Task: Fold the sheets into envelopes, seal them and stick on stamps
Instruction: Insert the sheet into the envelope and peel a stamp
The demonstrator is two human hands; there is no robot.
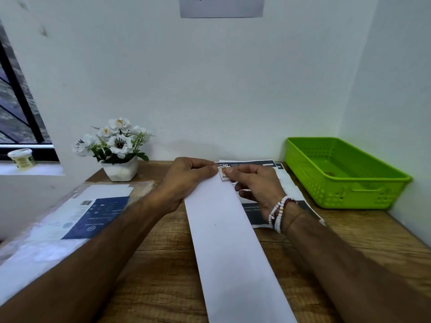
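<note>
A long white folded envelope (233,248) lies lengthwise down the middle of the wooden desk (163,276). A small orange and white stamp (223,172) sits at its far right corner. My left hand (184,180) holds the far end of the envelope, its fingers curled over the top edge right beside the stamp. My right hand (258,185) pinches the stamp's right side with thumb and forefinger; beaded bracelets circle that wrist.
A green plastic basket (310,183) stands at the back right against the wall. Printed dark sheets (258,215) lie under my right hand. A clear plastic pack of envelopes (77,215) lies at the left. A white flower pot (120,171) stands at the back.
</note>
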